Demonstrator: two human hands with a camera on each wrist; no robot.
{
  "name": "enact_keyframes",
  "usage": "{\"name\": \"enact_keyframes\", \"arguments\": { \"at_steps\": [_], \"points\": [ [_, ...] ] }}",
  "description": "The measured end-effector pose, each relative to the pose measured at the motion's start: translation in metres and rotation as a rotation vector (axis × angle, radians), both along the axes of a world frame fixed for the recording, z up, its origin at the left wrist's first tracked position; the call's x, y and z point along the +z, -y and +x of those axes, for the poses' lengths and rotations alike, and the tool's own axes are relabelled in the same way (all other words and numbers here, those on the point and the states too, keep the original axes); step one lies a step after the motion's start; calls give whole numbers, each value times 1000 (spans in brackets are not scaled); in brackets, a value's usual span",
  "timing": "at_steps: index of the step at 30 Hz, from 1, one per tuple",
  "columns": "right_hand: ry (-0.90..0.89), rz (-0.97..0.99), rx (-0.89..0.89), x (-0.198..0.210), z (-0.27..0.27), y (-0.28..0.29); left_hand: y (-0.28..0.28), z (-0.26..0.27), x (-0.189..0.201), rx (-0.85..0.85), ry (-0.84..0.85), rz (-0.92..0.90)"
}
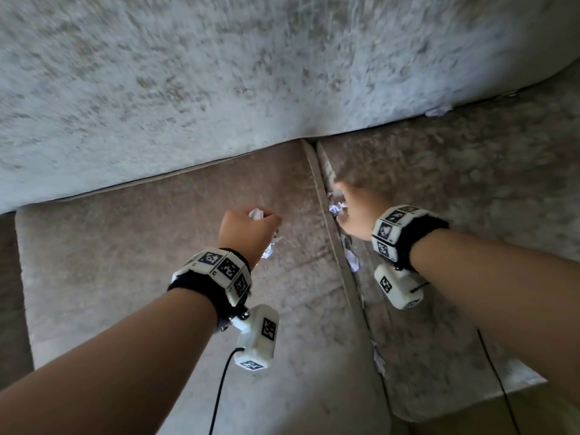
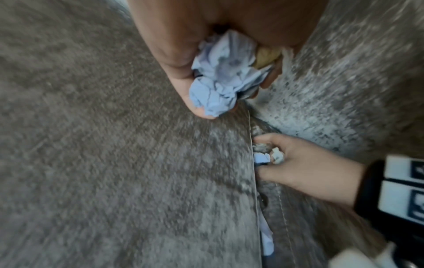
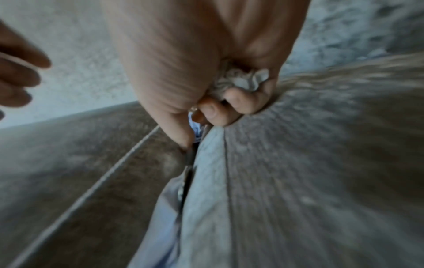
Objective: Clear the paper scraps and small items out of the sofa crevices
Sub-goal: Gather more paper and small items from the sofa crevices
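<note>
Two hands (image 1: 248, 229) (image 1: 357, 211), both gripping scraps (image 2: 220, 76)

My left hand (image 1: 248, 229) is fisted, arm outstretched. My right hand (image 1: 356, 211) reaches forward, fingers (image 3: 243, 103) curled tight.

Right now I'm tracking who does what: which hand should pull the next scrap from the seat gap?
Right hand: at the crevice, beside a scrap. Left hand is full of crumpled paper.

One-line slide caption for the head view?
Left hand grips crumpled white paper scraps; right hand pulls another scrap from grey sofa's cushion crevice.
</note>
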State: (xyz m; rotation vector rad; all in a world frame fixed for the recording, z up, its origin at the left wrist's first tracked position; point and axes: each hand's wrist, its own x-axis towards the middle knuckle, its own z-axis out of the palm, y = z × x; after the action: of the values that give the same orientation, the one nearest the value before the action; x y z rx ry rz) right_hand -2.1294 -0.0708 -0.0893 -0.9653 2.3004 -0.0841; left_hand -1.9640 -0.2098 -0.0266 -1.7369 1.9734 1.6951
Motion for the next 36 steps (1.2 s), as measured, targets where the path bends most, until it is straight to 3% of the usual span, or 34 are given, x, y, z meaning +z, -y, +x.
{"name": "enact_keyframes", "arguments": {
  "at_steps": [3, 8, 12, 15, 17, 21, 26, 33, 36],
  "points": [
    [-78, 158, 191, 0, 1, 11, -11, -1, -5, -21, -11, -5],
    [-190, 239, 236, -8, 2, 28, -23, -2, -12, -75, -51, 12],
    [-284, 190, 256, -14, 5, 24, -28, 0, -16, -119, -61, 52],
    [-215, 88, 259, -11, 2, 19, -27, 6, -17, -108, -54, 71],
    [-133, 5, 174, -4, 2, 13, -27, 9, -13, -105, -61, 87],
    [38, -47, -277, 17, 6, -6, -25, 10, -3, -160, -31, 91],
    [233, -54, -436, 24, 18, -33, -30, 8, 7, -230, -35, 64],
    [101, 2, -89, 9, 44, -63, -42, 19, 2, -273, -17, 41],
    [-34, 64, 149, 6, 53, -68, -49, 25, -2, -279, -17, 48]
  ]
}}
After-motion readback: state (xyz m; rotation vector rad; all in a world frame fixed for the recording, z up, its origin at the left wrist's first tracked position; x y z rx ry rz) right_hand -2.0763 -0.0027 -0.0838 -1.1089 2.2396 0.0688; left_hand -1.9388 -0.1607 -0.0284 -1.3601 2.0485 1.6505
